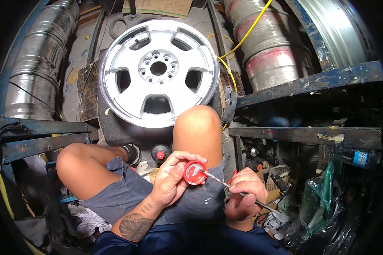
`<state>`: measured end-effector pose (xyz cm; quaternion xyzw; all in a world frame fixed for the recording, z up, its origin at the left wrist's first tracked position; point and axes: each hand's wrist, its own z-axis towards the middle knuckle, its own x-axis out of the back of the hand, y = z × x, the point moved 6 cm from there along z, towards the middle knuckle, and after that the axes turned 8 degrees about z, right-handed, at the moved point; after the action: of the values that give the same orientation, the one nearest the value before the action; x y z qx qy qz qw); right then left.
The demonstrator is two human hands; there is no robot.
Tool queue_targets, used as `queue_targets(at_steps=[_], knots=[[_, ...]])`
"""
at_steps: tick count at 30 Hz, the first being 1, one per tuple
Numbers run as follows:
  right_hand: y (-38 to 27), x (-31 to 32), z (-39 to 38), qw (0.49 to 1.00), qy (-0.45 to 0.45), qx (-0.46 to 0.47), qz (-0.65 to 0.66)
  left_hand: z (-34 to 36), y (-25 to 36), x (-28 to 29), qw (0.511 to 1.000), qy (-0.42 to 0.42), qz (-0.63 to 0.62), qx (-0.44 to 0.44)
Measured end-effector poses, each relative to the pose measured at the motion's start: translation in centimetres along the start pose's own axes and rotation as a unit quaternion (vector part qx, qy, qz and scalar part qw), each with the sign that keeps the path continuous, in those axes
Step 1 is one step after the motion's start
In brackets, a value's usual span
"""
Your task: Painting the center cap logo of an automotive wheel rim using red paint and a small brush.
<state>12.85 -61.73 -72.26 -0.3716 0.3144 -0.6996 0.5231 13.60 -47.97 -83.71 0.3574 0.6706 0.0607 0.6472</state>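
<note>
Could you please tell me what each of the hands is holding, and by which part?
The left hand holds the red cap by its outer edge; the right hand grips the thin rod around its middle.

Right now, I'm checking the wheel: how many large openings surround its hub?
5: an upper-left opening, an upper-right one, a right one, a bottom one, a left one. None looks hidden; the knee overlaps only the rim.

1. A workshop for wheels: a silver wheel rim fills the upper centre.
2. Bare metal rims line the upper left, red-smeared rims the upper right.
3. A paint-spattered blue metal rack stands at right.
4. Cluttered bottles and cans, lower right.
</note>
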Motion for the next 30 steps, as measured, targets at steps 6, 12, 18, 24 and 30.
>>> queue_targets(at_steps=[6, 12, 18, 24, 30], knots=[[-0.9, -1.5, 0.6, 0.995, -0.037, 0.034, -0.087, 0.2, -0.2, 0.2, 0.999, -0.005, -0.030, 0.010], [-0.9, -2.6, 0.9, 0.995, -0.072, 0.037, -0.057, 0.3, -0.3, 0.2, 0.994, -0.037, -0.100, 0.025], [-0.4, -2.7, 1.4, 0.993, -0.120, 0.005, 0.000, 0.3, -0.3, 0.3, 0.994, -0.039, -0.101, 0.027], [-0.3, -2.6, 2.1, 0.993, -0.117, -0.018, 0.005, 0.3, -0.4, 0.4, 0.995, -0.024, -0.097, 0.029], [-0.5, -2.6, 2.0, 0.994, -0.101, -0.026, -0.011, 0.3, -0.4, 0.6, 0.995, -0.009, -0.093, 0.034]])
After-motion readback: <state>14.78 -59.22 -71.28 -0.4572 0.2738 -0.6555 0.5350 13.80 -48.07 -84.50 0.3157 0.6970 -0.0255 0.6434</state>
